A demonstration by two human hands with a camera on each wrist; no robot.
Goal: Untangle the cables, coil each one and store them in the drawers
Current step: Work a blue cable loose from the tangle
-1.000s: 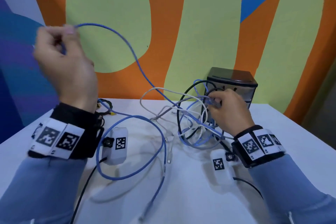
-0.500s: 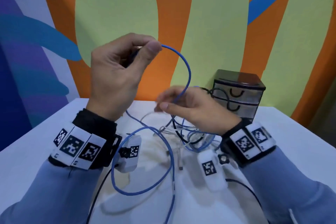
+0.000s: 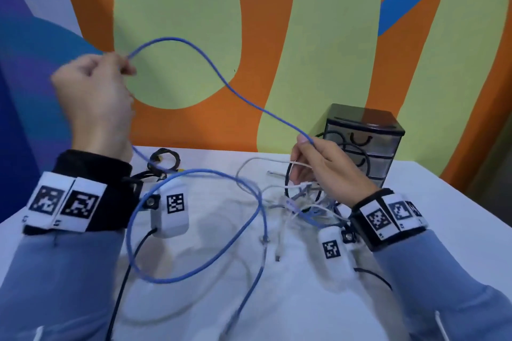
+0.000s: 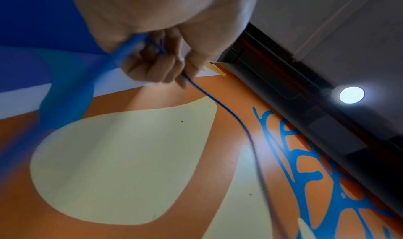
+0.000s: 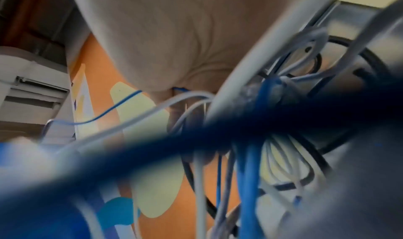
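A long blue cable arches in the air between my two hands. My left hand is raised at the upper left and grips it in a fist. My right hand pinches the same cable lower down, just in front of the black drawer unit. Below it lies a tangle of white, black and blue cables on the white table. A blue loop hangs down to the table under my left wrist. In the right wrist view blurred cables hide the fingers.
A small coiled black cable with yellow ends lies at the back left of the table. The painted wall stands right behind the table. The drawer unit's drawers look pushed in.
My hands were close together half a second ago. The left hand has since swung out up and left, and the right hand has moved right toward the drawers, stretching the blue cable.
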